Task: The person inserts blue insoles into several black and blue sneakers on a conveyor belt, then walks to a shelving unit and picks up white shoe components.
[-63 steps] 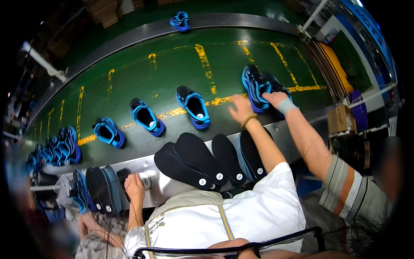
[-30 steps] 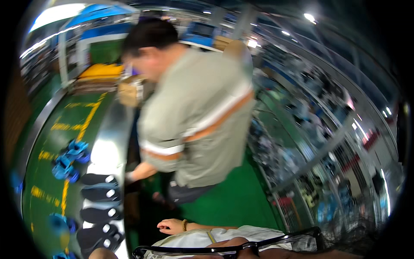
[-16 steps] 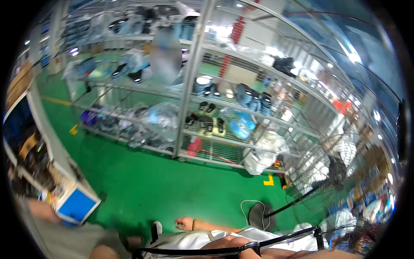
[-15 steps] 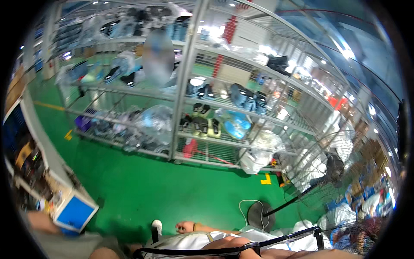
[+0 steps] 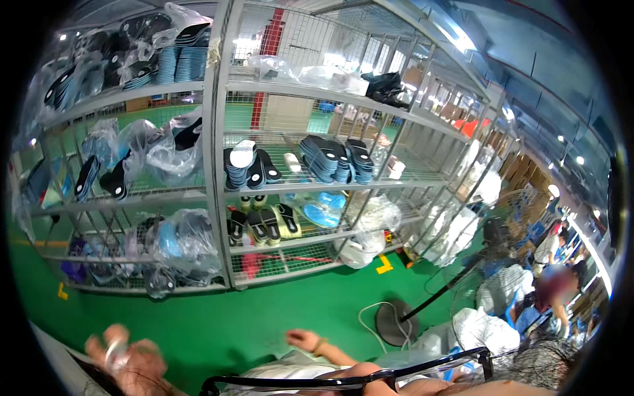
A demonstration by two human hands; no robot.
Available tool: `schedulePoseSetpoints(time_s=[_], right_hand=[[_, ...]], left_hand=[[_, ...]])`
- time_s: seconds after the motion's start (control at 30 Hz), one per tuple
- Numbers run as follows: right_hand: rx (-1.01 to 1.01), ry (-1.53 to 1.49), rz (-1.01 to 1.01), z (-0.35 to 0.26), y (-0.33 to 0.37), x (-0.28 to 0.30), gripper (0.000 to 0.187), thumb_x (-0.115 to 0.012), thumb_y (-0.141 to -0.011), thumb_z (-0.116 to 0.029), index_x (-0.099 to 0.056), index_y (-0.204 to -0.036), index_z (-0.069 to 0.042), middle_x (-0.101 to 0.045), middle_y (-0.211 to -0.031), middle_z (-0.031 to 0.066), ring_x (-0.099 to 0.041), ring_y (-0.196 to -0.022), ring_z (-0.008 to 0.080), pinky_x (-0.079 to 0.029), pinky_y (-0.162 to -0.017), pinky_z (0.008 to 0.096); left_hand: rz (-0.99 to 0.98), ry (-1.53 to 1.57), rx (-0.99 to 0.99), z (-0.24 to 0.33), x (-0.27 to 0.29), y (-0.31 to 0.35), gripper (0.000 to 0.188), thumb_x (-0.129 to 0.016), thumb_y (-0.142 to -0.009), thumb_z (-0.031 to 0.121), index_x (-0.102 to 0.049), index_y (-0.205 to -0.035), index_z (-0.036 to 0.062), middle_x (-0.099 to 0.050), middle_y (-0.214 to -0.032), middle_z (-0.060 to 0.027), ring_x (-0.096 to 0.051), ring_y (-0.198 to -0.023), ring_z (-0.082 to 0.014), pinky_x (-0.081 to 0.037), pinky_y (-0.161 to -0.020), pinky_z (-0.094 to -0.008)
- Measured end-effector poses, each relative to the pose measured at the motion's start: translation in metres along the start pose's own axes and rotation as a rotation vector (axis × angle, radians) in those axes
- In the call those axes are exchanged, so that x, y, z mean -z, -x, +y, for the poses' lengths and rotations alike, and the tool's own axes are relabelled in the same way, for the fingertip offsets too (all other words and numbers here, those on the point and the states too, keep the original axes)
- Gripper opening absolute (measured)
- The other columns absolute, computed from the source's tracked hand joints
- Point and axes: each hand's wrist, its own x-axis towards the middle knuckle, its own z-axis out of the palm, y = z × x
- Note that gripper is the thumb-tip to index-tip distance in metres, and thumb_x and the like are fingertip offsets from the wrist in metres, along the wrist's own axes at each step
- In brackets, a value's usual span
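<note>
At the lower left is my left hand (image 5: 129,363), smeared by motion, with its fingers bent around a small whitish, shiny thing (image 5: 117,356) whose kind I cannot make out. My right hand (image 5: 305,340) hangs low in the middle above the green floor, loosely curled, with nothing visible in it. A band circles its wrist. Neither hand touches the metal rack (image 5: 218,165) ahead. On the rack's middle shelf stand stacks of blue-black shoe soles (image 5: 323,157), and below them are black and pale-green slides (image 5: 267,224).
Plastic-bagged soles (image 5: 181,241) fill the rack's left bays. A pedestal fan's round base (image 5: 396,322) stands at right with a looped cable. White sacks (image 5: 485,330) lie beyond it, near another person (image 5: 555,290). Black-framed glasses (image 5: 297,383) cross the lower edge.
My view has turned right and come closer to the rack. The blue-fronted cabinet at left has left the view. My left hand has come into sight, and another person shows at right.
</note>
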Motion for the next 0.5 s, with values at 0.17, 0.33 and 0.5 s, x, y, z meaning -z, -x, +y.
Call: schedulePoseSetpoints(time_s=[0.17, 0.33, 0.5], right_hand=[[-0.118, 0.230, 0.599, 0.017, -0.080, 0.150, 0.009, -0.055, -0.074, -0.010, -0.059, -0.077, -0.003, -0.058, -0.066, 0.0082, -0.055, -0.061, 0.0153, -0.044, -0.060, 0.0262], [0.503, 0.419, 0.730, -0.089, -0.260, 0.254, 0.017, -0.056, -0.074, -0.018, -0.055, -0.082, -0.003, -0.056, -0.079, 0.0142, -0.052, -0.076, 0.0304, -0.041, -0.070, 0.0359], [0.152, 0.831, 0.788, -0.123, -0.421, 0.310, 0.069, -0.048, -0.068, -0.057, -0.041, -0.111, -0.004, -0.051, -0.104, 0.0139, -0.044, -0.100, 0.0269, -0.036, -0.081, 0.0381]], left_hand=[[-0.243, 0.489, 0.492, -0.078, -0.066, -0.055, 0.033, -0.050, -0.061, -0.008, -0.047, -0.093, 0.0006, -0.050, -0.085, -0.0133, -0.052, -0.072, -0.0216, -0.046, -0.052, -0.0277], [-0.341, 0.524, 0.880, -0.156, -0.163, -0.082, 0.020, -0.038, -0.081, 0.009, -0.043, -0.099, 0.0022, -0.052, -0.090, -0.0160, -0.047, -0.057, -0.0197, -0.038, -0.050, -0.0295], [-0.376, 0.558, 0.989, -0.150, -0.245, -0.155, 0.035, -0.028, -0.088, 0.032, -0.047, -0.095, 0.0029, -0.051, -0.088, -0.0132, -0.047, -0.055, -0.0212, -0.036, -0.052, -0.0284]])
